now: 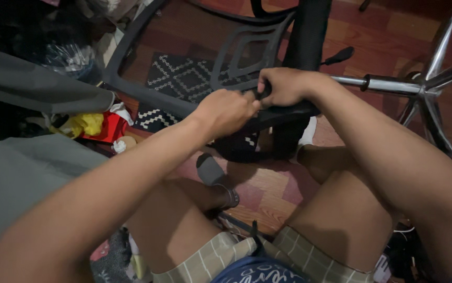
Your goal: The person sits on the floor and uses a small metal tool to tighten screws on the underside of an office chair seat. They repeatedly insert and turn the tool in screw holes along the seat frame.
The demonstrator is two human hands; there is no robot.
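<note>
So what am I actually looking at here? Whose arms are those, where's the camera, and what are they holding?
There is no machine here: a person wears a camera on the head, looking down at their own arms and knees. The left hand and the right hand meet on the edge of a black office chair frame lying tipped over. The fingers pinch something small there, too dark to make out. The chair's chrome base sticks out to the right. Below are a wooden floor, a patterned rug and a yellow and red wrapper.

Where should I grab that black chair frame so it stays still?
Probably the thick curved bottom bar of the black chair frame, gripped from above. It is the sturdiest rounded part, unlike the thin open slats. The left hand and right hand are both closed there.
</note>
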